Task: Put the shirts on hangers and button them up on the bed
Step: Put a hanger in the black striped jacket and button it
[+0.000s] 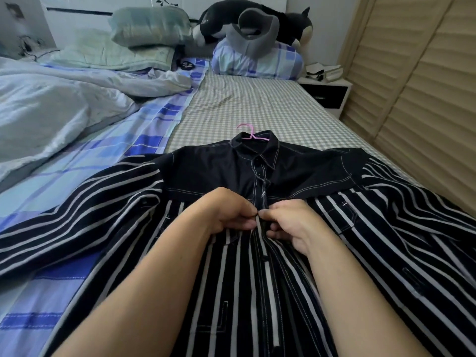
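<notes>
Both hands (pixel 260 217) pinching placket of striped shirt (pixel 386 228), spread beneath them

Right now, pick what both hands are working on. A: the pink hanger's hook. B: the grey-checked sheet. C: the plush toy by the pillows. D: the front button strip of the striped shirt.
D: the left hand and right hand meet and pinch the button strip of the striped shirt, while the pink hanger pokes out of the collar untouched.
</notes>
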